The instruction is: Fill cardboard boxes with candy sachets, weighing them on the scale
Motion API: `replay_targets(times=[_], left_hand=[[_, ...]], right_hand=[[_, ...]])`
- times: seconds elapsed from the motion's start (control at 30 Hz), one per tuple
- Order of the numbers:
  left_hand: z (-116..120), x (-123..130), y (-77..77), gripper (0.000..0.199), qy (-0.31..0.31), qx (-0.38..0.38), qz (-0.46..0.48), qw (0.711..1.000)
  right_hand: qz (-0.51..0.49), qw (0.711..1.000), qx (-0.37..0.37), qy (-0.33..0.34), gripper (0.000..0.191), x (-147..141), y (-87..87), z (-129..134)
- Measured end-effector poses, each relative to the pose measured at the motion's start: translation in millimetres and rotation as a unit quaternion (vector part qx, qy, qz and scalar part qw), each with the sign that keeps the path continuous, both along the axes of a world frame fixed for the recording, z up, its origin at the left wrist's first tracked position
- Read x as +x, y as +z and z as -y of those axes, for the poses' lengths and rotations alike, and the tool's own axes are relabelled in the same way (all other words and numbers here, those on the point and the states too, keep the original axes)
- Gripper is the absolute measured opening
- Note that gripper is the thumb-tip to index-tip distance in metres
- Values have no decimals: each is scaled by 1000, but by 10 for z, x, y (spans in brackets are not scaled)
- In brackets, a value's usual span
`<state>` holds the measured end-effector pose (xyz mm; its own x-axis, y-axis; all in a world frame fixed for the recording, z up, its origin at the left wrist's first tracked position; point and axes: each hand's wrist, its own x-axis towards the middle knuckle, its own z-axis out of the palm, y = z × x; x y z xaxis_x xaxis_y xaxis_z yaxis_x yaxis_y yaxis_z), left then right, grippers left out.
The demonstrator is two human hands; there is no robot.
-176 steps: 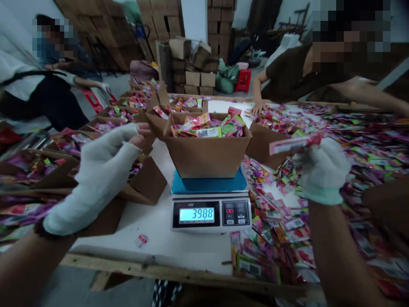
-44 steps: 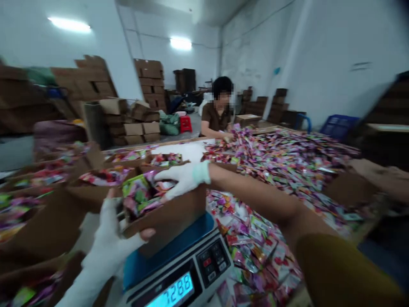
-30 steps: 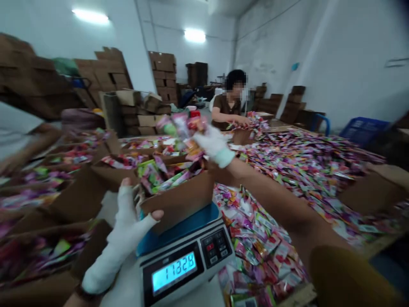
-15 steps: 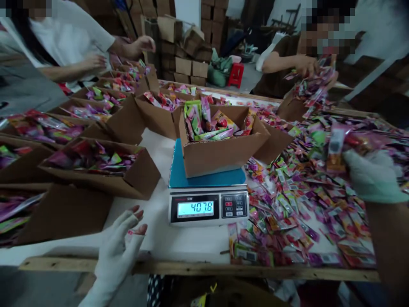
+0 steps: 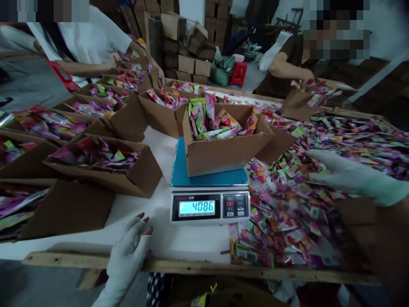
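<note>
A digital scale [image 5: 210, 206] reading 408.6 stands on the white table, and an open cardboard box [image 5: 223, 155] with several candy packets [image 5: 225, 121] rests on its blue plate. At the table's front edge, left of the scale, my gloved left hand [image 5: 129, 243] has its fingers partly curled and apart, with nothing in it. My gloved right hand [image 5: 338, 172] is over the heap of packets [image 5: 287, 230] right of the scale. Its fingers are stretched forward, thumb apart; blurred packets lie just below it.
Several filled cardboard boxes [image 5: 134, 175] cover the table's left side. A person in white [image 5: 92, 38] stands behind them. Across the table at the right, a person in a dark top [image 5: 284, 64] has a hand at packets above another box [image 5: 297, 104]. A wooden edge [image 5: 191, 267] runs along the front.
My right hand has moved left and lower over the heap and let go of the packets it held. The display went from 407.8 to 408.6. The person at right has lowered their packets to the box.
</note>
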<state>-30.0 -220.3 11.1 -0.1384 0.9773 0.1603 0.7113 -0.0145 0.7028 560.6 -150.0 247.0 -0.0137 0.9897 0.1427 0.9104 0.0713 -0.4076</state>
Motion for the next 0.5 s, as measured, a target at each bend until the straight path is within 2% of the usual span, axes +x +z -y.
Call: replay_targets(times=[0.13, 0.23, 0.3, 0.37, 0.43, 0.5], left_hand=[[-5, -94, -108, 52, -4, 1, -32, 999], [-18, -151, -184, 51, 5, 24, -54, 998], [-16, -166, -211, 51, 8, 34, -63, 997], [-5, -169, -228, 53, 8, 33, -74, 997], [8, -172, -248, 53, 13, 34, -86, 996], [14, -179, -270, 53, 16, 41, -95, 995]], right_hand=[[-111, 986, 82, 95, 51, -851, 511, -404], [-44, 974, 162, 150, 55, -1476, 800, -902], [6, 968, 184, 169, 55, -1811, 863, -1273], [32, 964, 178, 195, 49, -2084, 838, -1589], [30, 957, 161, 239, 31, -2286, 785, -1786], [-3, 947, 163, 278, 12, -2386, 767, -1835]])
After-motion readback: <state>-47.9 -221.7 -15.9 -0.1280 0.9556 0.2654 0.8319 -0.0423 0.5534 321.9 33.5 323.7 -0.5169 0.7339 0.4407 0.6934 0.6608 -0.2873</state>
